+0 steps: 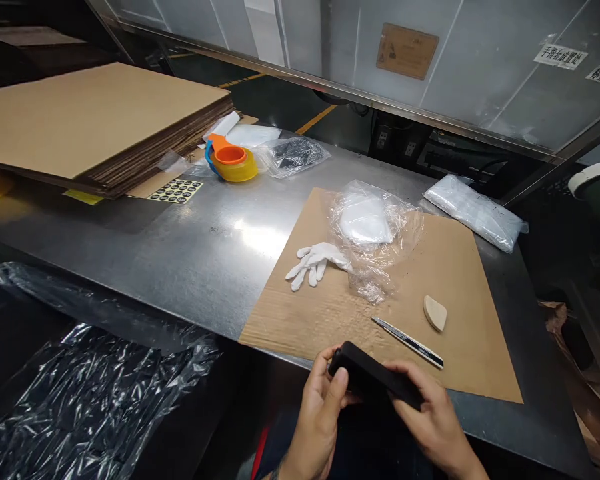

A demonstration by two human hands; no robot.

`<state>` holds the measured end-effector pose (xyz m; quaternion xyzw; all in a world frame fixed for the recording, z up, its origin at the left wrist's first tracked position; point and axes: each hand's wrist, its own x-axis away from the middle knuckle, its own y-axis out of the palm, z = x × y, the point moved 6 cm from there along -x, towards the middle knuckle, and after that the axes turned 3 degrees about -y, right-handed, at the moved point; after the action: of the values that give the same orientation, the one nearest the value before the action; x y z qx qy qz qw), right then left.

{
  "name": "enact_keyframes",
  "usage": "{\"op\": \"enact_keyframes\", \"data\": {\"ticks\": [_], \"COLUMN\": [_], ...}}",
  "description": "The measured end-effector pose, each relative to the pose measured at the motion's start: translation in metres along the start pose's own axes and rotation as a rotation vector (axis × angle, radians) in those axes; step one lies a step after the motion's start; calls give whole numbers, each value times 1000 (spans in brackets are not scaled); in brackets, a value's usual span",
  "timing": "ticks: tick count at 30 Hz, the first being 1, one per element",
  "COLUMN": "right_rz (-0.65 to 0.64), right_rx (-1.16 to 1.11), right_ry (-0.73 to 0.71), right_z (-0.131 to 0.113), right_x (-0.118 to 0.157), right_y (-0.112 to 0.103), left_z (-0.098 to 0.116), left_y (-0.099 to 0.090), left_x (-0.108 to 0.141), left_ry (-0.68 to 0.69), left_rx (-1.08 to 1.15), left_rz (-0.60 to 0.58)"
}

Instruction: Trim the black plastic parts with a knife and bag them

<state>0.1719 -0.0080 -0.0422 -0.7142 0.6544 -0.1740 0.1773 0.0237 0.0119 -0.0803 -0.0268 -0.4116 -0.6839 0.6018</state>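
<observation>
A black rectangular block-like object (375,375) is held between both hands over the table's front edge; its exact kind I cannot tell. My left hand (323,407) grips its left end, thumb on the near face. At the other end my right hand (430,413) is closed around it, with some fingers hidden behind. Just beyond, on a cardboard sheet (460,253), lie a utility knife (409,343) and a small beige wedge-shaped piece (435,313). Farther off on the sheet rest a white glove (316,261) and a clear plastic bag (367,223) with white sheets inside.
Stacked cardboard sheets (105,120) cover the metal table's (195,247) far left. Nearby are a tape dispenser (231,159), a round-sticker sheet (177,191) and a bag with dark contents (297,155). A wrapped white pack (475,210) sits back right. Black plastic film (90,400) lies lower left.
</observation>
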Motion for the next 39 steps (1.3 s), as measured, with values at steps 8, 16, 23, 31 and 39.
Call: {"op": "enact_keyframes", "data": {"ticks": [8, 16, 23, 31, 39], "right_rz": [-61, -18, 1, -7, 30], "right_rx": [-12, 19, -47, -61, -44], "right_ry": [-177, -241, -223, -210, -253], "right_z": [-17, -21, -15, -13, -13], "right_x": [-13, -33, -54, -65, -69], "right_y": [-29, -24, -6, 3, 7], "left_z": [1, -10, -13, -1, 10], "left_y": [9, 10, 2, -1, -8], "left_x": [17, 24, 20, 17, 19], "left_ry": [-46, 27, 140, 267, 358], "left_rx": [-156, -88, -164, -277, -512], "left_rz": [-218, -238, -138, -94, -30]}}
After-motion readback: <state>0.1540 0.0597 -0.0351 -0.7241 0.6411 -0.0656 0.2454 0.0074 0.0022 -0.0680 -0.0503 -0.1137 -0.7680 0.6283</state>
